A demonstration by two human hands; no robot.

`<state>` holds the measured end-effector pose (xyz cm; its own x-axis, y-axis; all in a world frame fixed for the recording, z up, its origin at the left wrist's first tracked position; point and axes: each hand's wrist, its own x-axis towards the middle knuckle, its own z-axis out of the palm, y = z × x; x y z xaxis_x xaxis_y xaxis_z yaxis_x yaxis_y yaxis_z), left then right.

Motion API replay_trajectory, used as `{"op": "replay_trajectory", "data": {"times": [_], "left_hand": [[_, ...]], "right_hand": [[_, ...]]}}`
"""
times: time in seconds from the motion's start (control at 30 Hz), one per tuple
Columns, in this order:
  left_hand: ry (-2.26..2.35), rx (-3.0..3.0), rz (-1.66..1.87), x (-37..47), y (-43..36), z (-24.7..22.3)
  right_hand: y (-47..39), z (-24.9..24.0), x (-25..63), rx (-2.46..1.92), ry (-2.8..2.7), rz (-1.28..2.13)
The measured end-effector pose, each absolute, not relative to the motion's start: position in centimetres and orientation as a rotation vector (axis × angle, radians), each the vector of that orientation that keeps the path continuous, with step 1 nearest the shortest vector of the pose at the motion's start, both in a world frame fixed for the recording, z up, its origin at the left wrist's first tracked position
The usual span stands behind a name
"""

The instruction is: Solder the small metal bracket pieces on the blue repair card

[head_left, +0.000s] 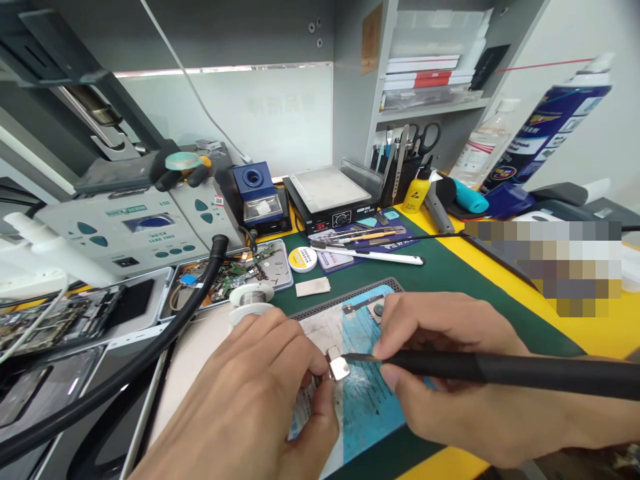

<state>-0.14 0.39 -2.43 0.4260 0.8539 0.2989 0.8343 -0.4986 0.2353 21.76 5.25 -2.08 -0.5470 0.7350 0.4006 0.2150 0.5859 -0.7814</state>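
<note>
Between the thumb and index finger of my left hand (pixel 270 393) is a small shiny metal part (pixel 340 368), held over a blue and white work pad (pixel 370 413). My right hand (pixel 450 380) is closed around a black-handled tool (pixel 450 371) with a thin metal blade. The blade tip points left and meets or nearly meets the upper right edge of the part; actual contact is too small to tell. Beyond my right hand's fingers, a dark metal strip (pixel 363 304) lies at the pad's far edge.
A solder spool (pixel 250 298) stands beyond my left hand. A black hose (pixel 200 293) crosses the left side near trays of circuit boards (pixel 265 267). Farther back are a white-handled brush (pixel 385 256), a hot plate (pixel 330 190) and a soldering station (pixel 145 227).
</note>
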Motion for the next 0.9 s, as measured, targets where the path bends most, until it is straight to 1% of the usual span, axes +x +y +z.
{"op": "replay_trajectory", "data": {"times": [0.27, 0.73, 0.9], "left_hand": [[1.538, 2.608, 0.596, -0.36, 0.19, -2.47], [1.545, 2.597, 0.598, -0.33, 0.21, -2.27], [1.550, 2.605, 0.567, -0.26, 0.24, -2.22]], "right_hand": [[5.34, -1.90, 21.52, -0.777, -2.049, 0.937], [5.40, -1.90, 21.62, -0.740, -2.070, 0.880], [5.18, -1.72, 21.81, -0.807, -2.032, 0.972]]}}
